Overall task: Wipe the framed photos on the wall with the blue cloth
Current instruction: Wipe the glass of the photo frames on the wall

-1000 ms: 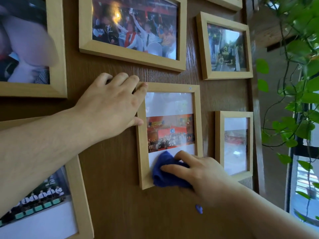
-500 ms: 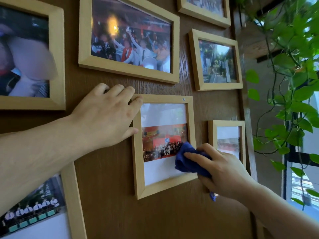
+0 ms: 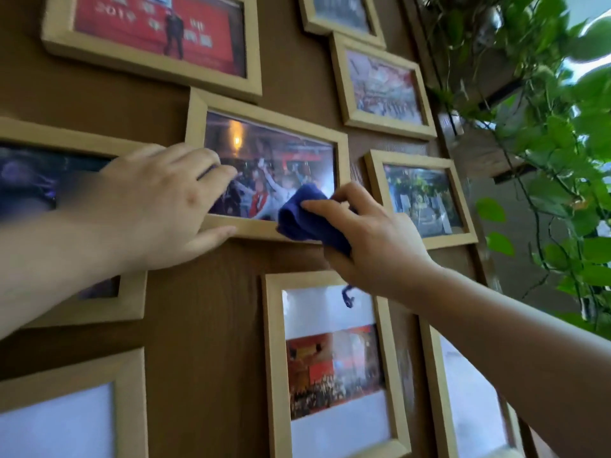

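Note:
A wide light-wood framed photo [image 3: 274, 123] of a cheering crowd hangs on the brown wooden wall [image 3: 205, 325]. My right hand [image 3: 367, 246] grips the bunched blue cloth [image 3: 304, 216] and presses it on that frame's lower right corner, over glass and bottom rail. My left hand [image 3: 165, 206] lies flat on the frame's left side, fingers on the glass, thumb under the bottom rail. Below hangs the upright framed photo [image 3: 334, 368] with a red stage picture.
Several other wooden frames surround these: one above [image 3: 152, 31], two at the right [image 3: 383, 87] [image 3: 423, 200], others at the left [image 3: 66, 150] and bottom. A green trailing plant [image 3: 545, 143] hangs close at the right, beside a bright window.
Both hands have left the upright frame and moved up to the wide crowd photo above it. The view has tilted upward. The cloth now rests on the wide frame's lower right corner.

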